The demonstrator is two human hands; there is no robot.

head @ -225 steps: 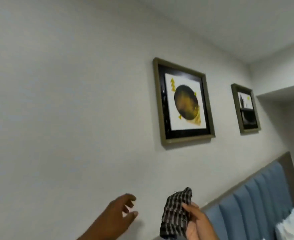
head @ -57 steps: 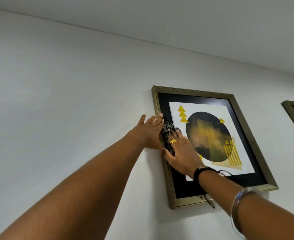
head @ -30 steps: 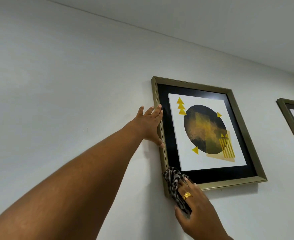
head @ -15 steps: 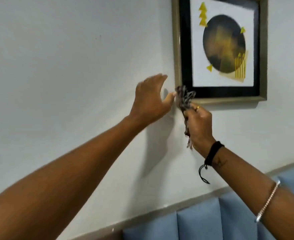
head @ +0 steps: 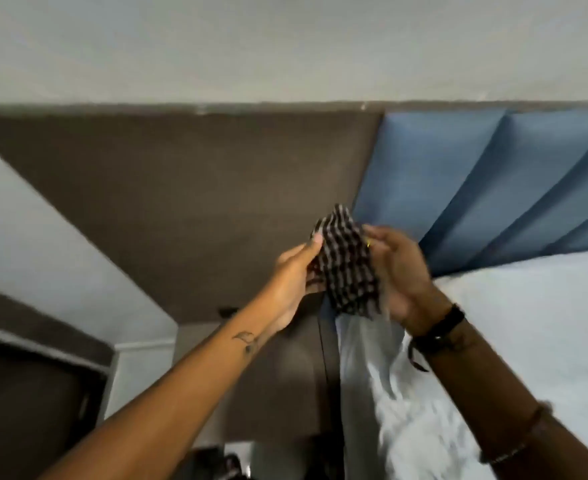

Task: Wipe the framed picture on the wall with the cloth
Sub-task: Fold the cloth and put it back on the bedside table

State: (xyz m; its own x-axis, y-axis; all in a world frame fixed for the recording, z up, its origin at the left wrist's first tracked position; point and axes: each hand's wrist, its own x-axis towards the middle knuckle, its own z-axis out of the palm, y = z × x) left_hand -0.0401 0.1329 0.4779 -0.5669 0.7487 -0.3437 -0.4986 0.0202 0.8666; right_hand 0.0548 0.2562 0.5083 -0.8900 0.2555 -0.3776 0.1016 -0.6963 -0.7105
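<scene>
Cloth point(head: 349, 268): a dark-and-white checked cloth is held bunched between both hands, in front of the left edge of the blue headboard.
Left hand point(head: 290, 278): the cloth's left side is gripped, the thumb laid over its upper corner and the fingers tucked behind the fabric.
Right hand point(head: 401, 271): the cloth's right side is held, the fingers curled loosely round its edge; a glint of yellow is seen on one finger.
Right wrist: a black band point(head: 439, 327) is worn just below the hand, and a thin bracelet point(head: 514, 441) further down the forearm.
Left forearm: a small dark tattoo point(head: 245, 339) is seen near the wrist.
Blue headboard point(head: 476, 188): padded vertical panels are set against the white wall point(head: 285, 46).
Brown panel point(head: 181, 202): it is placed left of the headboard, under the same wall.
White bedding point(head: 528, 323): it is spread below the headboard, to the right of the hands.
Framed picture: it is not seen in this view.
</scene>
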